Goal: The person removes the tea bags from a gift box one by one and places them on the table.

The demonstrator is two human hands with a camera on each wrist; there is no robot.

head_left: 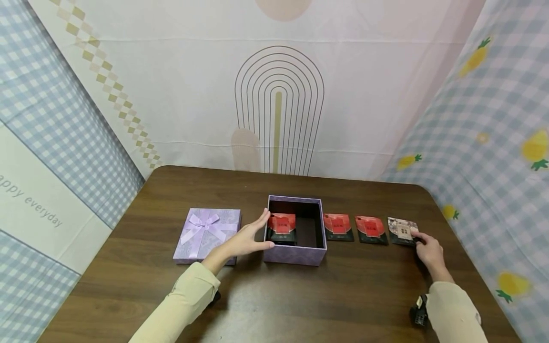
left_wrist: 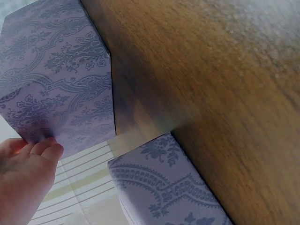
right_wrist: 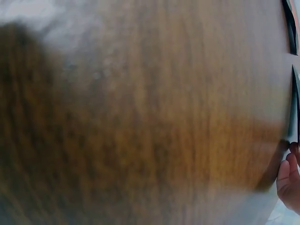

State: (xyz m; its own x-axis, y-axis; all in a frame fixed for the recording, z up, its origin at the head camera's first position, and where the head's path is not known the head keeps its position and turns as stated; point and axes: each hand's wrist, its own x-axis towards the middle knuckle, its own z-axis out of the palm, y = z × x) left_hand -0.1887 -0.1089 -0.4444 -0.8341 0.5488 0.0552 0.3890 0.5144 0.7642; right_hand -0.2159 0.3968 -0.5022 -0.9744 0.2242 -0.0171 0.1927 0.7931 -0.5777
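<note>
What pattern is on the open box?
Darker floral scrollwork on the purple box, clearest in the left wrist view.

Pale cream sleeves [head_left: 182,297], wide cuffs [head_left: 205,276], black wrist-worn device [head_left: 419,312]

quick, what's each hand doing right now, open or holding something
Left hand: open, resting against the purple box.
Right hand: closed, pinching the right edge of the beige patterned packet.

left hand [left_wrist: 28,173] touches purple box [left_wrist: 61,79] | patterned lid [left_wrist: 164,183] near | wooden table [left_wrist: 225,93]
</note>
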